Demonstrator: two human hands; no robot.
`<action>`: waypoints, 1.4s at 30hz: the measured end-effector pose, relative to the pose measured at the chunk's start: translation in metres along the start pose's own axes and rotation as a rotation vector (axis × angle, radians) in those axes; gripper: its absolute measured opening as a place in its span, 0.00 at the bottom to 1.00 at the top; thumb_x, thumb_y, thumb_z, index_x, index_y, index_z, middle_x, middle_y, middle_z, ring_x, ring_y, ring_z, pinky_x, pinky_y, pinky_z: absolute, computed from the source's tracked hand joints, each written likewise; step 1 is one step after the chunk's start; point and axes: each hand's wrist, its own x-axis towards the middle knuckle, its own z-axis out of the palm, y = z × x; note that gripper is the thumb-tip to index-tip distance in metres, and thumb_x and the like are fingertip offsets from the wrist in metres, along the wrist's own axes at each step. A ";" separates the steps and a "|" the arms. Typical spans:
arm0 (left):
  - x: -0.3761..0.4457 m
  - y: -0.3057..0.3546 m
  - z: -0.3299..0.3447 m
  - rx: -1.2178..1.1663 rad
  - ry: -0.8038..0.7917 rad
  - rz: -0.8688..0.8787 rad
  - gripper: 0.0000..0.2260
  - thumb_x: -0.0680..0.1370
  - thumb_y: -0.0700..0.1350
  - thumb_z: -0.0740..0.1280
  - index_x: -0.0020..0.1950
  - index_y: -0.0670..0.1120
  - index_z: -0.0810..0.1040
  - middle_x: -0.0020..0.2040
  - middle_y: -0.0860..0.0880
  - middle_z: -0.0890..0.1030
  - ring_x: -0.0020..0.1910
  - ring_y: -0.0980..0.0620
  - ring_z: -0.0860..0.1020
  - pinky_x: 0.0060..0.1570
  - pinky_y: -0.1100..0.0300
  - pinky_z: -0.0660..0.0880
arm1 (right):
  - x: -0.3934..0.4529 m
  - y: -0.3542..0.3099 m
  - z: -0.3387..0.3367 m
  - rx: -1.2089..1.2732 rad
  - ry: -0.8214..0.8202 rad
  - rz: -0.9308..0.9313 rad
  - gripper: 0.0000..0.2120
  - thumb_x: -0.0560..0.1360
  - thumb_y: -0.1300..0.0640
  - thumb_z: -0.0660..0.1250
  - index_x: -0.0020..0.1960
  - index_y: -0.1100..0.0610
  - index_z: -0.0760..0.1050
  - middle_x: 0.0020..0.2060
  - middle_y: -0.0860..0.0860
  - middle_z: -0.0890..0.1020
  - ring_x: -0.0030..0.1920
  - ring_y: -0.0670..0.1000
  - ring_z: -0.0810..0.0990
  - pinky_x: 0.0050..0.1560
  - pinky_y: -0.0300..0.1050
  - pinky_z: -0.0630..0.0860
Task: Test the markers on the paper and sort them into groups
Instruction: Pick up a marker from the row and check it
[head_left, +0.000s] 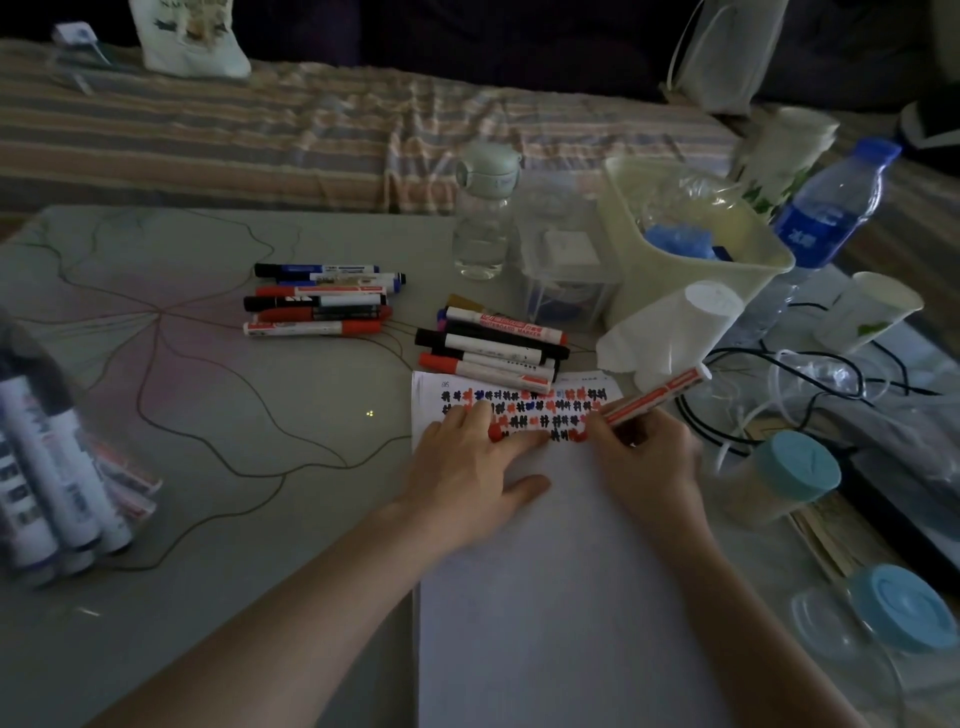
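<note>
A dim room, with a striped bed cover (311, 130) running behind a grey table (208, 415) that is crowded along its right side with a cream basket (691, 270), a blue-labelled water bottle (831, 208), paper cups and blue-lidded jars. The job looks well under way: the top of the paper (561, 571) already carries several rows of red, black and blue test scribbles (524, 410), and two sorted heaps lie beyond it, a left group of markers (317, 301) set well apart from the sheet and a nearer group of markers (493, 343) whose closest pens overlap the paper's top edge. Which heap means what cannot be told. More remains, by my reckoning: a bundle of markers (52, 478) in what looks like clear wrapping lies at the far left edge, blurred, and may not yet be tried, and most of the sheet is bare. The right hand (644, 457) holds a red marker (654, 397) in a writing grip, fingers curled round its lower barrel, its tip down at the end of the lowest row of scribbles and its body slanting up and away to the right. The left hand (478, 467) lies on the paper just beside it, fingers mostly straight and pressing the sheet down, while a red cap (496, 432) sits tucked at its fingertips, probably pinched there, though the blur makes that uncertain. This pen is mid-test; it still has to be capped and laid in a heap.
</note>
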 end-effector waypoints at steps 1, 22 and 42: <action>-0.001 0.001 -0.001 0.011 -0.006 -0.005 0.25 0.78 0.65 0.56 0.74 0.61 0.60 0.60 0.48 0.66 0.58 0.49 0.65 0.54 0.57 0.64 | 0.001 -0.001 0.000 0.022 0.012 0.019 0.10 0.71 0.49 0.71 0.35 0.53 0.80 0.31 0.45 0.83 0.32 0.43 0.80 0.27 0.35 0.73; -0.130 -0.008 -0.114 -1.168 0.396 -0.452 0.08 0.81 0.38 0.61 0.56 0.45 0.78 0.45 0.54 0.82 0.36 0.60 0.81 0.41 0.68 0.77 | -0.124 -0.193 -0.003 0.752 -0.231 0.249 0.09 0.76 0.51 0.70 0.40 0.55 0.80 0.30 0.49 0.76 0.29 0.44 0.71 0.27 0.35 0.70; -0.158 -0.019 -0.131 -1.350 0.389 -0.437 0.05 0.78 0.41 0.67 0.49 0.49 0.81 0.42 0.53 0.85 0.42 0.58 0.83 0.42 0.67 0.78 | -0.165 -0.195 0.012 0.706 -0.306 0.145 0.09 0.74 0.55 0.72 0.45 0.61 0.81 0.29 0.50 0.77 0.29 0.45 0.74 0.32 0.37 0.73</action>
